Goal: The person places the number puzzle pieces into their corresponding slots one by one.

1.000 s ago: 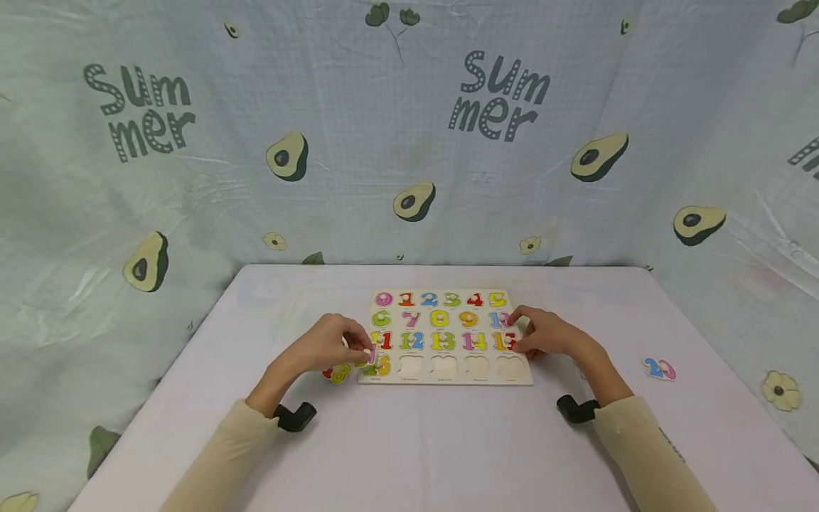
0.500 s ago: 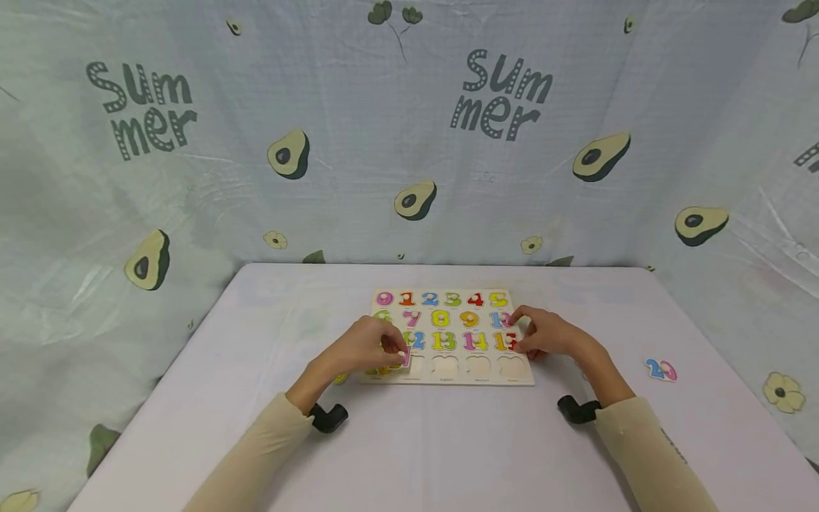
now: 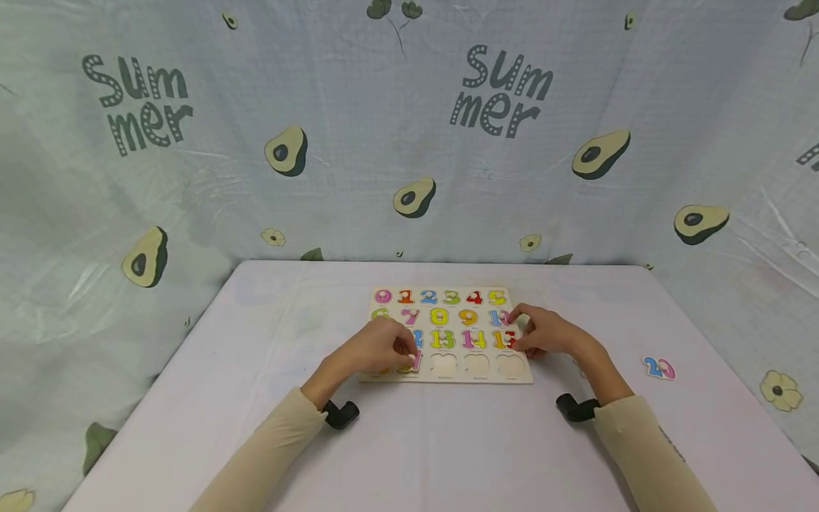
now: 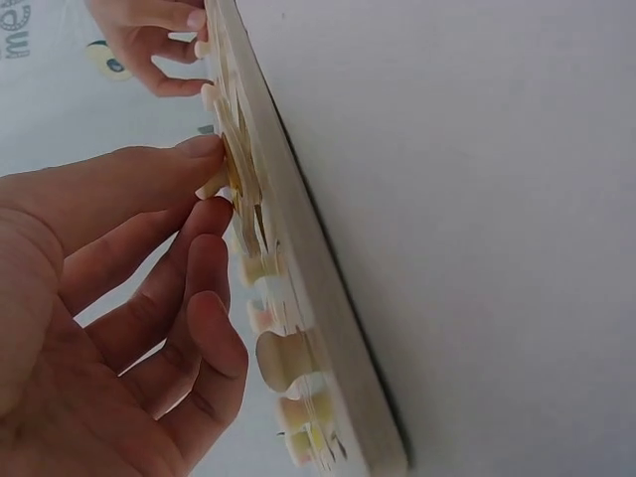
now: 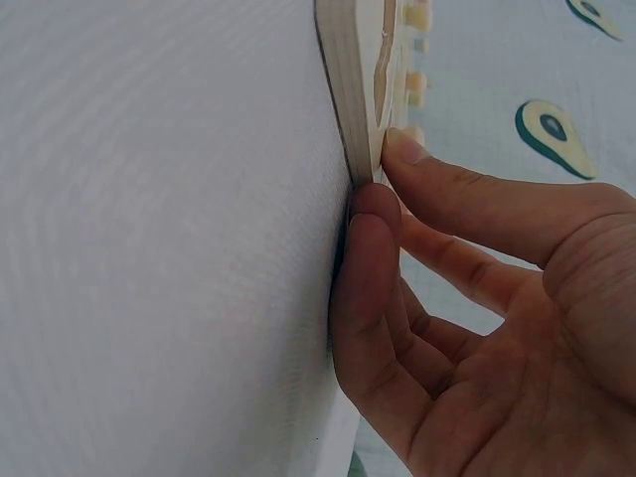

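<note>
My left hand (image 3: 382, 346) pinches a wooden number piece (image 3: 417, 361) with a pink 7 by its knob, between thumb and fingers. The piece sits low over the bottom row of a number puzzle board (image 3: 461, 377); in the left wrist view the piece (image 4: 238, 169) is slightly tilted, right at the board's face. My right hand (image 3: 547, 333) grips the board's right edge. In the right wrist view its thumb lies on top of the board (image 5: 343, 79), and curled fingers are against the side edge. The left hand hides part of the board's lower left.
A blue and pink 20 piece (image 3: 659, 368) lies on the white table (image 3: 486, 455), right of the right arm. Several knobbed numbers fill the upper rows; three bare recesses (image 3: 476, 365) show at bottom right. A black wrist camera (image 3: 341, 414) is on the left wrist, another (image 3: 576, 407) on the right.
My left hand has carried the number piece rightward from the board's left edge to the second recess of the bottom row. My right hand has stayed on the board's edge.
</note>
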`<state>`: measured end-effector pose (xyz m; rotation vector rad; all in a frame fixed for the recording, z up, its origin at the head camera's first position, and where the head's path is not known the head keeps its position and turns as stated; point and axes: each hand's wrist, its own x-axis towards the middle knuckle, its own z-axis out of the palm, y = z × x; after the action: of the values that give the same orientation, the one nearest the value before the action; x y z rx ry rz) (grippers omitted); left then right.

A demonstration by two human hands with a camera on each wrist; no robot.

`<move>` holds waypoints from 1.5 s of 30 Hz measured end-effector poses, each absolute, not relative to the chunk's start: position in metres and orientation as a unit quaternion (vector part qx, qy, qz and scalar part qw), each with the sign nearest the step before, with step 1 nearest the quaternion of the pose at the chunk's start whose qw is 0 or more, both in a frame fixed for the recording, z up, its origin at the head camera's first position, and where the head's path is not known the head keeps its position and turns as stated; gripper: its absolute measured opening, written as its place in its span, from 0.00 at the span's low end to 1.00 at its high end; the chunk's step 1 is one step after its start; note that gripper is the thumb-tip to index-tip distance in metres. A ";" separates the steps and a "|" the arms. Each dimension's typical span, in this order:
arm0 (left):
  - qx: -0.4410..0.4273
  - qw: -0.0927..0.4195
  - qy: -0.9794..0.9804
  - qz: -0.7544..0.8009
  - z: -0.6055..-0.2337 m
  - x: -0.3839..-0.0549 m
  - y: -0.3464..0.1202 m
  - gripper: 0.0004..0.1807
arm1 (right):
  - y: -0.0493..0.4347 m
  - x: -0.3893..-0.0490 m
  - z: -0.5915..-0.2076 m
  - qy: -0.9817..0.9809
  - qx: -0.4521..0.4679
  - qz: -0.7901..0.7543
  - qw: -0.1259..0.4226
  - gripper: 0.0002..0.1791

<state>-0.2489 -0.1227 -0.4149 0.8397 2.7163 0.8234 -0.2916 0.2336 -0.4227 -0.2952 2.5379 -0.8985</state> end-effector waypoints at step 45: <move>0.281 0.130 0.908 0.281 -0.409 -0.246 -0.127 0.07 | 0.232 -0.291 -0.421 0.917 -0.103 -0.320 0.217 0.29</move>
<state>-0.2459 -0.1266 -0.4092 0.8155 2.6389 0.8159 -0.2915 0.2321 -0.4208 -0.2848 2.5400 -0.8853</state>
